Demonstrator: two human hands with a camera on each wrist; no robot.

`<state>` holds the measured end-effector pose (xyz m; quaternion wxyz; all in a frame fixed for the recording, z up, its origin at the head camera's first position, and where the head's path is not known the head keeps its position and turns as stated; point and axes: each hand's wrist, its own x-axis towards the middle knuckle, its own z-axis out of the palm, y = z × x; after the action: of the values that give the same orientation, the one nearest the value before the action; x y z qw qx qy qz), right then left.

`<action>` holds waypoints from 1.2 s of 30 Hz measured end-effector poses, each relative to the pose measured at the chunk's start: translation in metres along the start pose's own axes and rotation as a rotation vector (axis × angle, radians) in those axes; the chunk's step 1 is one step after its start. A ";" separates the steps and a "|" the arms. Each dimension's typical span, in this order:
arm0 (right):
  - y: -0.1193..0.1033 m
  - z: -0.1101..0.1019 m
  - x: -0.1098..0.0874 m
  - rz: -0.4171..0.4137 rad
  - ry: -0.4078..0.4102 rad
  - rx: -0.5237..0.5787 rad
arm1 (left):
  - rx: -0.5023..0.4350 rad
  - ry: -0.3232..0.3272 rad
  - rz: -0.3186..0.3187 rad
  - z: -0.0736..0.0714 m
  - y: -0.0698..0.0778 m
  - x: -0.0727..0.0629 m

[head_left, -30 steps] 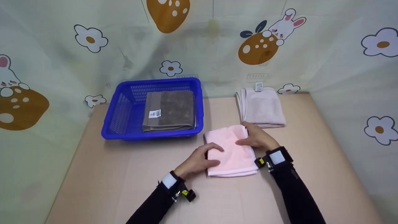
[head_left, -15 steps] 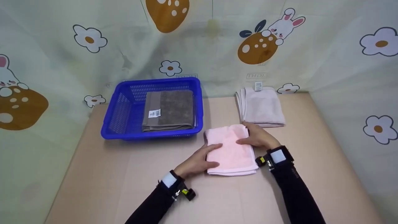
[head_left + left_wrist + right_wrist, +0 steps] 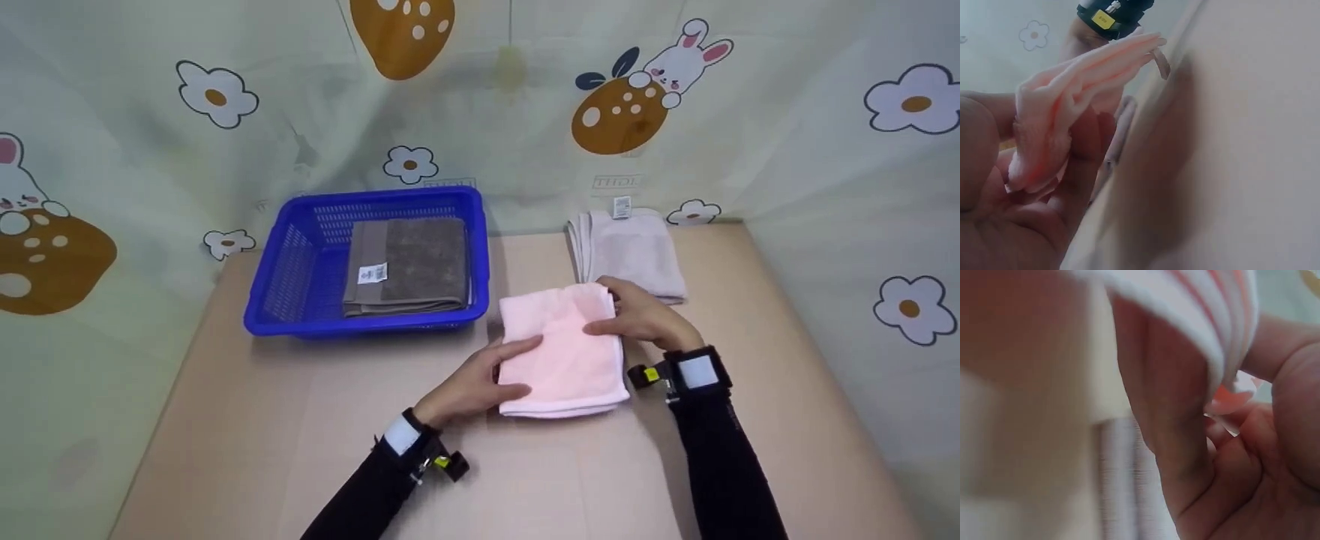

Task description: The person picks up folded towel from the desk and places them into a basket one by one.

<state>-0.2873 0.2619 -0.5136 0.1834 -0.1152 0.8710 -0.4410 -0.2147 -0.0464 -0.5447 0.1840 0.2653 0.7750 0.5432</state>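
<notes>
Backdrop: pale cloth (image 3: 480, 120) printed with rabbits and flowers, behind and along both sides. Tan tabletop (image 3: 300, 442) below. Blue basket (image 3: 367, 328), perforated, at back left.

Pink towel (image 3: 562, 360), folded, held just above the tabletop, near the basket's front right corner and in front of the pale towel. Brown towel (image 3: 426, 262) folded flat inside the basket, towards its right side. Pale towel (image 3: 637, 251) folded at back right, near the backdrop.

Left hand (image 3: 469, 382) clamps the pink towel's left edge, thumb on top (layers show bunched in the left wrist view). Right hand (image 3: 649, 315) pinches its right edge, thumb above, fingers beneath. Smallest: white label (image 3: 373, 273) on the brown towel.
</notes>
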 end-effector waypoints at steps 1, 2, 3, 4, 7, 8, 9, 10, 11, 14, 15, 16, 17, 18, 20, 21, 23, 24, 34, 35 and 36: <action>-0.004 -0.004 -0.003 -0.014 0.007 0.008 | -0.001 -0.004 0.028 -0.002 0.003 0.000; -0.008 -0.007 -0.006 -0.027 0.012 0.017 | 0.002 -0.007 0.053 -0.004 0.006 -0.001; -0.012 -0.010 -0.008 -0.039 0.018 0.028 | 0.004 -0.008 0.076 -0.006 0.009 -0.001; -0.015 -0.012 -0.011 -0.045 0.024 0.033 | 0.006 -0.009 0.095 -0.008 0.012 -0.002; -0.025 -0.016 -0.015 -0.070 0.038 0.052 | 0.019 -0.003 0.118 -0.013 0.019 -0.004; -0.027 -0.016 -0.016 -0.080 0.038 0.058 | 0.025 0.003 0.117 -0.015 0.021 -0.005; -0.029 -0.016 -0.016 -0.089 0.040 0.070 | 0.029 0.009 0.117 -0.017 0.022 -0.006; -0.030 -0.015 -0.016 -0.097 0.044 0.074 | 0.038 0.016 0.111 -0.019 0.023 -0.007; -0.031 -0.014 -0.016 -0.105 0.053 0.076 | 0.040 0.023 0.106 -0.021 0.024 -0.009; -0.032 -0.011 -0.015 -0.118 0.061 0.133 | 0.047 0.050 0.109 -0.027 0.025 -0.012; -0.032 -0.010 -0.015 -0.119 0.061 0.159 | 0.052 0.058 0.113 -0.030 0.026 -0.013; -0.033 -0.009 -0.016 -0.121 0.060 0.180 | 0.057 0.062 0.114 -0.032 0.027 -0.014; -0.034 -0.008 -0.016 -0.124 0.060 0.201 | 0.057 0.064 0.119 -0.035 0.027 -0.014; -0.035 -0.006 -0.015 -0.126 0.058 0.224 | 0.065 0.066 0.123 -0.037 0.028 -0.015; -0.037 -0.004 -0.014 -0.130 0.062 0.253 | 0.077 0.069 0.128 -0.042 0.030 -0.016; -0.038 -0.002 -0.013 -0.131 0.065 0.260 | 0.079 0.070 0.129 -0.045 0.031 -0.017; -0.041 0.001 -0.011 -0.139 0.065 0.270 | 0.079 0.079 0.137 -0.051 0.033 -0.018; -0.043 0.003 -0.009 -0.142 0.061 0.281 | 0.079 0.084 0.134 -0.054 0.034 -0.020; -0.085 0.029 0.025 -0.128 0.116 0.317 | 0.058 0.252 0.105 -0.093 0.033 -0.035; -0.090 0.031 0.030 -0.123 0.132 0.317 | 0.052 0.275 0.100 -0.098 0.032 -0.035; -0.095 0.034 0.035 -0.120 0.146 0.312 | 0.039 0.298 0.096 -0.103 0.030 -0.035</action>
<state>-0.3009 0.1694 -0.4625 0.1088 -0.1048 0.7946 -0.5881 -0.2396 -0.1368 -0.4812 0.0355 0.2220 0.7907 0.5695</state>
